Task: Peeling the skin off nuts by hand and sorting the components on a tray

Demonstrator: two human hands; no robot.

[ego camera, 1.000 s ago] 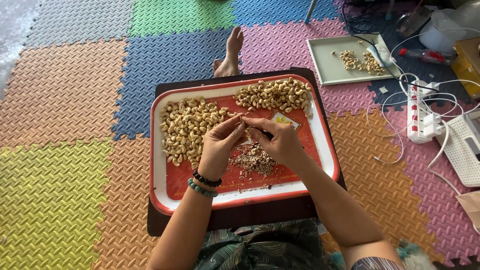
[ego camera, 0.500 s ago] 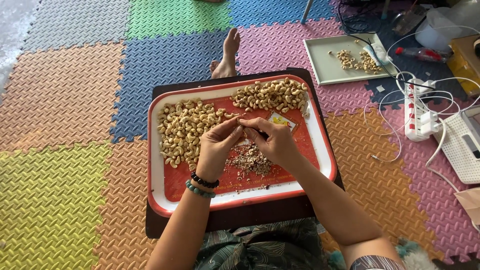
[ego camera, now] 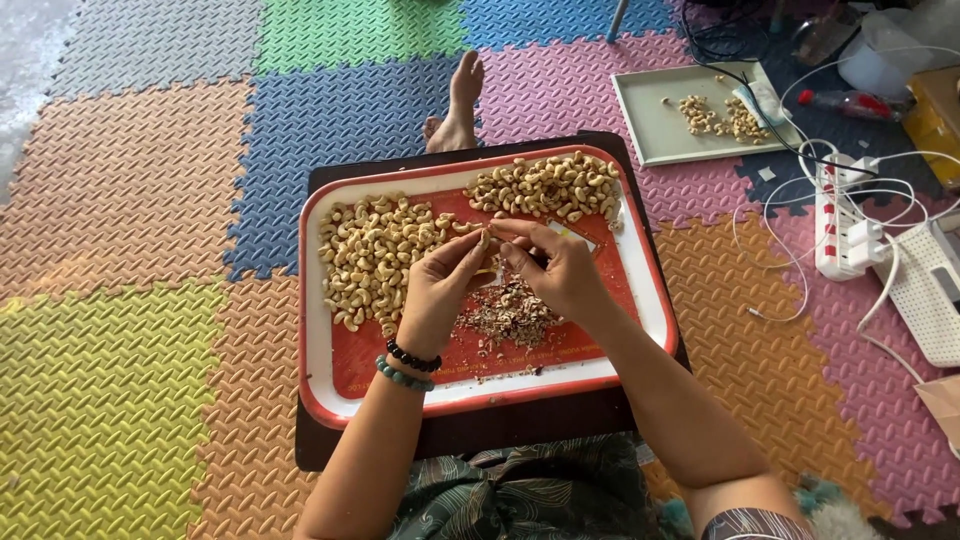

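Pale curved cashew nut [ego camera: 484,240] sits pinched in the fingertips of the left hand [ego camera: 440,285], whose fingers are closed round it above the red plastic tray with white rim [ego camera: 316,360]. Right hand [ego camera: 556,268] curls closed just beside, its fingertips meeting the nut. Under both hands lies a brown heap of peeled skins [ego camera: 510,318]; 2 piles of cashews [ego camera: 365,255] fill the tray's far side.

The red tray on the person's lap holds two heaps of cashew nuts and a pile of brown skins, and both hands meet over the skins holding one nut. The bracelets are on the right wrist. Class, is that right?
Not quite. The head view shows the two bead bracelets on the left wrist, not the right. The rest stands: red tray, two cashew heaps, skins, left hand and right hand meeting on one nut.
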